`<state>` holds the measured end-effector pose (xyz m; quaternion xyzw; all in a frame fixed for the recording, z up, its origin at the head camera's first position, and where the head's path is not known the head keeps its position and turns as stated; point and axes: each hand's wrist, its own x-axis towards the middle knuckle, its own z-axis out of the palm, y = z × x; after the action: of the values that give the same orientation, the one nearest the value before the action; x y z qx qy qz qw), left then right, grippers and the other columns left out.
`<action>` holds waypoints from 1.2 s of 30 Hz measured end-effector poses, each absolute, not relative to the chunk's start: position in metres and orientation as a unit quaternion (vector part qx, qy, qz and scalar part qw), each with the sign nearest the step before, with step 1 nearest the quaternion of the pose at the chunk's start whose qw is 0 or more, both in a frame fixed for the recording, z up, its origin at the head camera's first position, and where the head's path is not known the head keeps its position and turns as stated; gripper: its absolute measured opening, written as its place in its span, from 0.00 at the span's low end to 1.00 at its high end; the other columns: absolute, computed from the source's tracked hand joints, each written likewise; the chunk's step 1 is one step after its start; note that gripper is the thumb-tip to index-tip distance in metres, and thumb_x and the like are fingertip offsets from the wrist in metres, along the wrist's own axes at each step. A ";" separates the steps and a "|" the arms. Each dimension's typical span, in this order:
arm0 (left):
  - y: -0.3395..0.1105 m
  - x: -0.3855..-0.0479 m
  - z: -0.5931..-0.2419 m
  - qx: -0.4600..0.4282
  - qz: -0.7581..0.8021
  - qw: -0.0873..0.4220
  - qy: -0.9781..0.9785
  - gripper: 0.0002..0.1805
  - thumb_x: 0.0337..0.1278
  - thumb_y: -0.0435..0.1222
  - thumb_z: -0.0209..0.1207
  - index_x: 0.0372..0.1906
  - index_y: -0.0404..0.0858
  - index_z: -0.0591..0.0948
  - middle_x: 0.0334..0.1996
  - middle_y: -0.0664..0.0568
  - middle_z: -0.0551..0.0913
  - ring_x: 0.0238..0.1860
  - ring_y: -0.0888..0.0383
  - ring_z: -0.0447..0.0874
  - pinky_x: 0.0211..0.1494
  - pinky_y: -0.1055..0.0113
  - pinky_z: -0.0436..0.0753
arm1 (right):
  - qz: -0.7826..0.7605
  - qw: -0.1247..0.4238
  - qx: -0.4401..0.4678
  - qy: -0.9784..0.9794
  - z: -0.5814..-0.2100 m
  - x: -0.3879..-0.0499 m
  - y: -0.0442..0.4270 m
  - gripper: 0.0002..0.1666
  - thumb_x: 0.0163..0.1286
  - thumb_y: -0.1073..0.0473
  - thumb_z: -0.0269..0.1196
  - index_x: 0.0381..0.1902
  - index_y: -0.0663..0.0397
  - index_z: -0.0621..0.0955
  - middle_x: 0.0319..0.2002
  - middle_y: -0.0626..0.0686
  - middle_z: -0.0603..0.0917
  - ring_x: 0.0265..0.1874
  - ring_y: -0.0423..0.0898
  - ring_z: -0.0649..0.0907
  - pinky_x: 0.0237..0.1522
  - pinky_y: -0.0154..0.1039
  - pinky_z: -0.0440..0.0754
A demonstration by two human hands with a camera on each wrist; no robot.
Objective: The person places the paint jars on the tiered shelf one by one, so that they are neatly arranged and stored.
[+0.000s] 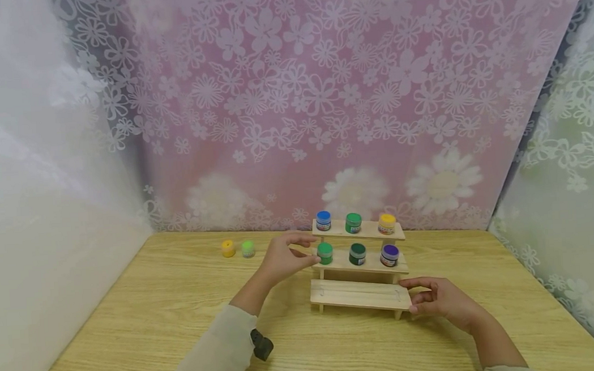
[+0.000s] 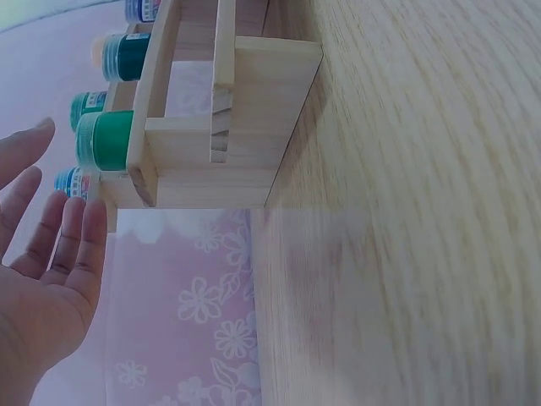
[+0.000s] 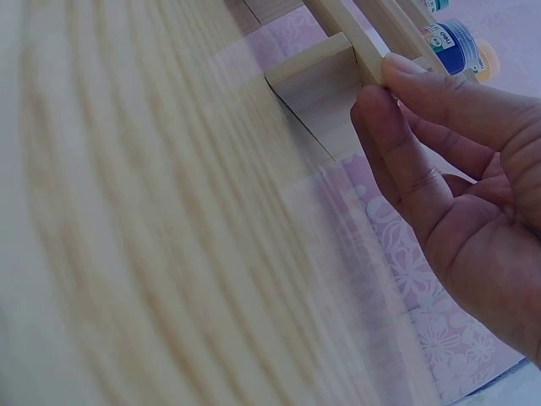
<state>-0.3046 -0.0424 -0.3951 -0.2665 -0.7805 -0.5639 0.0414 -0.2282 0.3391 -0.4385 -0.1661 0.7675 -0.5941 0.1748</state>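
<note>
A three-tier wooden display rack [image 1: 357,295] stands on the table, its lowest shelf bare. My right hand [image 1: 443,302] pinches the right end of that lowest shelf between thumb and fingers, seen closely in the right wrist view. My left hand [image 1: 285,259], fingers loosely extended, is beside the green paint jar [image 1: 324,253] at the middle shelf's left end. In the left wrist view a gap shows between the fingers and this jar. A dark green jar [image 1: 357,254] and a purple jar [image 1: 390,256] share the middle shelf. Blue [image 1: 323,221], green [image 1: 353,223] and yellow [image 1: 387,224] jars line the top shelf.
Left of the rack, toward the back of the table [image 1: 147,319], stand a small orange-yellow jar [image 1: 227,249] and a light green jar [image 1: 248,249]. A pink flowered curtain [image 1: 273,124] hangs behind the table, with pale sheets at both sides.
</note>
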 end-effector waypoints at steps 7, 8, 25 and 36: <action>-0.047 -0.300 -0.392 -0.251 -0.572 0.044 -0.779 0.22 0.50 0.28 0.71 0.53 0.32 0.83 0.52 0.43 0.80 0.50 0.44 0.79 0.48 0.58 0.84 | -0.595 0.175 -0.171 0.765 -0.438 -0.227 0.339 0.36 0.66 0.67 0.66 0.67 0.74 0.66 0.43 0.60 0.79 0.37 0.46 0.83 0.44 0.45 0.85; -0.048 -0.300 -0.391 -0.247 -0.572 0.047 -0.781 0.21 0.50 0.28 0.71 0.52 0.33 0.84 0.51 0.45 0.80 0.50 0.46 0.79 0.47 0.59 0.84 | -0.595 0.175 -0.170 0.766 -0.438 -0.227 0.338 0.36 0.66 0.67 0.66 0.67 0.74 0.66 0.43 0.60 0.79 0.37 0.46 0.83 0.44 0.45 0.85; -0.076 -0.300 -0.395 -0.227 -0.588 0.078 -0.772 0.21 0.50 0.42 0.73 0.50 0.43 0.86 0.50 0.48 0.82 0.50 0.51 0.80 0.48 0.61 0.84 | -0.592 0.173 -0.170 0.768 -0.437 -0.225 0.338 0.36 0.66 0.66 0.66 0.67 0.75 0.65 0.41 0.58 0.80 0.36 0.45 0.83 0.45 0.47 0.84; -0.094 -0.300 -0.396 -0.203 -0.588 0.080 -0.779 0.27 0.52 0.39 0.72 0.59 0.41 0.80 0.53 0.46 0.79 0.54 0.46 0.78 0.54 0.55 0.81 | -0.595 0.175 -0.171 0.766 -0.437 -0.226 0.338 0.36 0.66 0.66 0.66 0.67 0.75 0.65 0.43 0.60 0.80 0.38 0.46 0.83 0.46 0.47 0.84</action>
<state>-0.3000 -0.0944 -0.3959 -0.2033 -0.7788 -0.5880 0.0801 -0.2259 0.3378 -0.4369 -0.1707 0.7656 -0.5952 0.1749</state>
